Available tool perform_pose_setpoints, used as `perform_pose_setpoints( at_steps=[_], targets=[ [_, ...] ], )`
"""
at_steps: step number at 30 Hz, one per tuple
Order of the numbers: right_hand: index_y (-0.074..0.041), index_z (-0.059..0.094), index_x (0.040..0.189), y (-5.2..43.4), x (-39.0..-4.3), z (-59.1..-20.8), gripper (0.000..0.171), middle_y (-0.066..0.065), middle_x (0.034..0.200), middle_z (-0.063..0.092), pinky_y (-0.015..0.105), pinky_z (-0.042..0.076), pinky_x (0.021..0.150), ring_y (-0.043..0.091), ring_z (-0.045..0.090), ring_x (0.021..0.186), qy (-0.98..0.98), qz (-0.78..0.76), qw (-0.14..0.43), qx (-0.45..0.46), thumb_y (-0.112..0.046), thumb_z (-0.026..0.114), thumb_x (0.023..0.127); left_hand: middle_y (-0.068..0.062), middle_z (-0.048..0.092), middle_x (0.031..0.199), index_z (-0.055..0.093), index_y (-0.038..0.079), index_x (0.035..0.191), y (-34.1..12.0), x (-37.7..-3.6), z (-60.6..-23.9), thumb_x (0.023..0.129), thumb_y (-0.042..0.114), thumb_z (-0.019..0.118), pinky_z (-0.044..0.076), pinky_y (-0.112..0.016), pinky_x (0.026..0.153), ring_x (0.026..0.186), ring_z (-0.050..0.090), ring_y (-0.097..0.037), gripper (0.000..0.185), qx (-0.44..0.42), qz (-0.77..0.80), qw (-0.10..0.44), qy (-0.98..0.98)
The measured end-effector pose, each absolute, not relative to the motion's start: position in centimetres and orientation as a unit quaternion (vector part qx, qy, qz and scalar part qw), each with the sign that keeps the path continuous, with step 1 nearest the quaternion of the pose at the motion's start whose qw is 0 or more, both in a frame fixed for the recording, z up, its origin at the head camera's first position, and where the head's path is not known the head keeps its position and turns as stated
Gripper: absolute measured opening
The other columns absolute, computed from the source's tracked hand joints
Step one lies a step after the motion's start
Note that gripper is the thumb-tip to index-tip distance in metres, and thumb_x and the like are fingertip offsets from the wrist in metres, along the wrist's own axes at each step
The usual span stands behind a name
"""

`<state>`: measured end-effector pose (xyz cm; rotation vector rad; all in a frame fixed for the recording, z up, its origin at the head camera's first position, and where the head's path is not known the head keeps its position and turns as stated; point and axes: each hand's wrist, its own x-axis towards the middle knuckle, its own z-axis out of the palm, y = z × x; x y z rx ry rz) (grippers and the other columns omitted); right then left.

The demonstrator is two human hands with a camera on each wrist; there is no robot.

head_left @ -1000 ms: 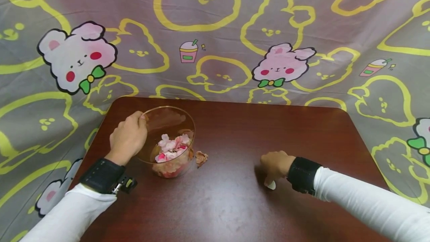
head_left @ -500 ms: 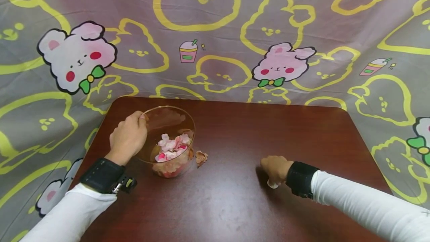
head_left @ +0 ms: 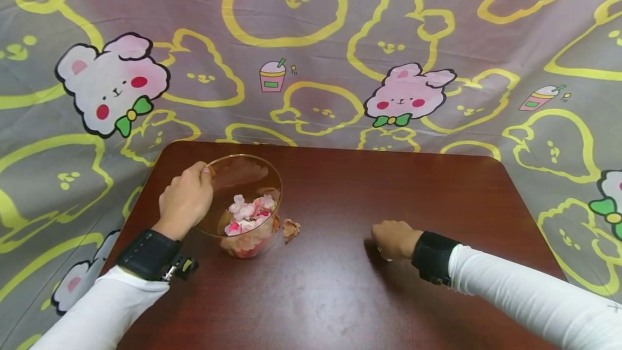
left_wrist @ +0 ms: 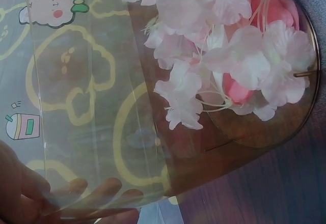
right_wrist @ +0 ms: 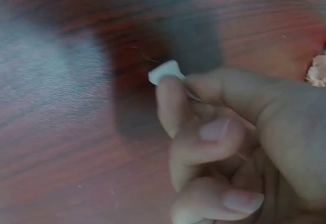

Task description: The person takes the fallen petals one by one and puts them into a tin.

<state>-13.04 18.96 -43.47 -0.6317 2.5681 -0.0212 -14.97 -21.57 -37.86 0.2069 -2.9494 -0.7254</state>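
Observation:
A clear amber-tinted bowl stands at the left of the table in the head view. Pink and white artificial flowers fill its lower part, and the left wrist view shows their petals and thin stamens close up. My left hand grips the bowl's rim at its left side, thumb on the edge. Over the middle right of the table, my right hand pinches a small white piece between thumb and forefinger, the other fingers curled. That piece is flat and thin like a petal or scrap of paper; I cannot tell which.
A crumpled brown dried-looking flower lies on the table just right of the bowl. The dark red-brown table has rounded far corners. A patterned cloth hangs behind it and along both sides.
My right hand has shifted slightly, ending a little further left, and the white piece beneath it shows less in the head view. The left hand and the bowl have stayed put.

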Motion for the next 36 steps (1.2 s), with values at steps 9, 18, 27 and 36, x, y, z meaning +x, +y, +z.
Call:
perform_pose_setpoints(
  at_steps=[9,18,27,36],
  targets=[
    [-0.012,0.063,0.071,17.6,-14.2,-43.1,0.024,-0.007,0.062,0.039,0.027,0.033,0.052,0.009,0.036,0.058,0.950,-0.089,0.151,-0.258,-0.009,0.067,0.094,-0.024,0.067,0.099,0.059,0.008,0.111,-21.4,-15.2,-37.8,0.109,0.033,0.027,0.042,-0.051,0.061,0.093,0.067,-0.050,0.041,0.066,-0.236,0.056,-0.968],
    [-0.019,0.039,0.061,15.4,-14.8,-41.9,0.043,-0.009,0.062,0.022,0.025,0.019,0.049,0.007,0.022,0.057,0.945,-0.127,0.098,-0.284,-0.006,0.067,0.091,-0.028,0.068,0.111,0.058,0.006,0.119,-21.5,-15.1,-37.8,0.109,0.033,0.026,0.044,-0.056,0.065,0.100,0.066,-0.053,0.043,0.069,-0.236,0.048,-0.968],
    [-0.014,0.057,0.075,12.3,-14.9,-39.7,0.022,-0.007,0.060,0.038,0.022,0.025,0.048,0.005,0.034,0.053,0.939,-0.144,0.055,-0.309,-0.010,0.068,0.094,-0.026,0.068,0.109,0.058,0.005,0.124,-21.6,-15.0,-38.0,0.109,0.032,0.026,0.044,-0.053,0.063,0.096,0.067,-0.050,0.044,0.070,-0.238,0.049,-0.968],
    [-0.015,0.061,0.080,9.1,-14.9,-37.7,0.017,-0.006,0.065,0.048,0.020,0.025,0.049,0.006,0.039,0.055,0.929,-0.168,0.011,-0.329,-0.015,0.067,0.096,-0.024,0.068,0.106,0.058,0.006,0.123,-21.5,-15.0,-38.1,0.109,0.032,0.027,0.042,-0.049,0.061,0.093,0.067,-0.048,0.043,0.073,-0.239,0.053,-0.967]
  ],
)
